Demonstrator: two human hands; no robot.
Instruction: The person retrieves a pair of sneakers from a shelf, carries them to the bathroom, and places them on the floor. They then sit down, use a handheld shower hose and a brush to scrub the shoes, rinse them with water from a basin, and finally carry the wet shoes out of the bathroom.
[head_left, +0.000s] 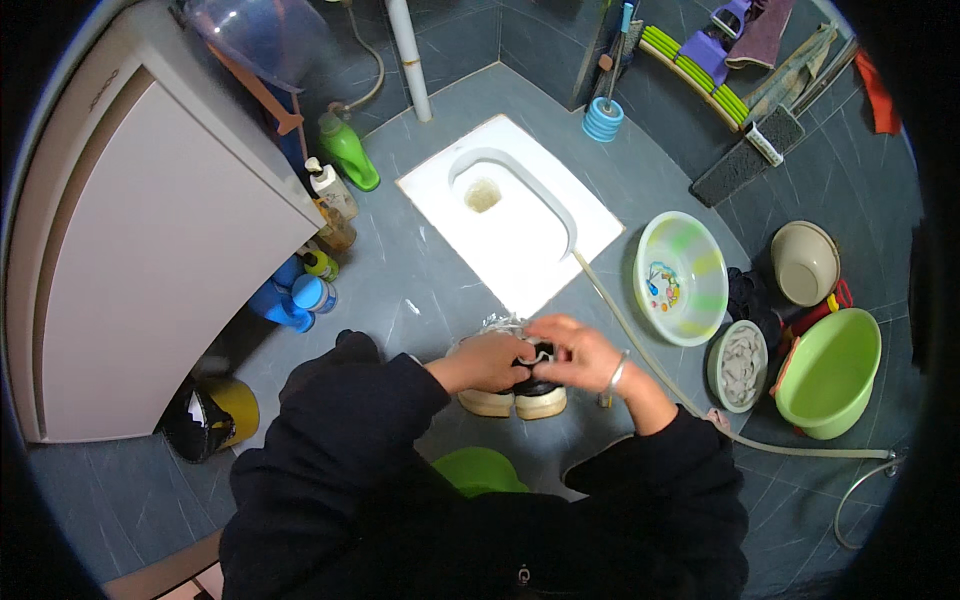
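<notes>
A pair of shoes with dark uppers and off-white soles (541, 403) stands side by side on the tiled floor in front of me. My left hand (484, 361) is over the left shoe, with its fingertips at a pale shoelace (537, 360) above the dark shoe opening. Facing it, my right hand (579, 352) curves over the right shoe, thumb and fingers bent near the same lace; it is slightly blurred, so its grip is unclear. Crumpled clear plastic (504, 324) lies at the shoes' far end. My hands hide much of the uppers.
Beyond the shoes is a white squat toilet (525, 259). A hose (637, 337) crosses the floor on the right, near a patterned basin (681, 277), a bowl of grey cloth (738, 367) and a green basin (829, 375). Bottles (334, 191) line the white cabinet (165, 262).
</notes>
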